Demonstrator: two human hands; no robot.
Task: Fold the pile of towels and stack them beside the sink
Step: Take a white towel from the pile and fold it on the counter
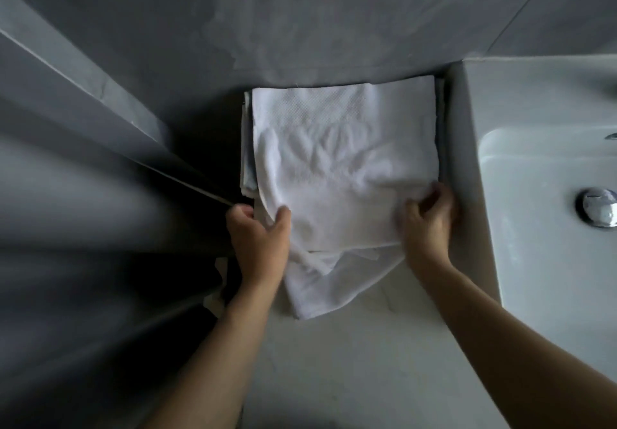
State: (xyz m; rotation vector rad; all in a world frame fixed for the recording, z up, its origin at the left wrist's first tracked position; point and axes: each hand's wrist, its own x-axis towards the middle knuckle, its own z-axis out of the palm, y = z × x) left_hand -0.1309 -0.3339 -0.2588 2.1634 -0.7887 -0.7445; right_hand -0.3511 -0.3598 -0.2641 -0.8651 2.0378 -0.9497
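Note:
A white towel point(340, 161) lies spread on top of a stack of folded towels point(247, 148), pushed against the grey wall and just left of the white sink point(541, 168). Its near end hangs crumpled off the stack onto the counter. My left hand point(260, 241) grips the towel's near left edge, thumb on top. My right hand point(429, 219) pinches the near right corner, fingers curled into the cloth beside the sink's side wall.
The pale counter point(384, 345) stretches toward me below the towels. A chrome drain plug point(599, 206) sits in the sink basin at the right. A dark gap and grey panel edges point(100, 134) run along the left of the counter.

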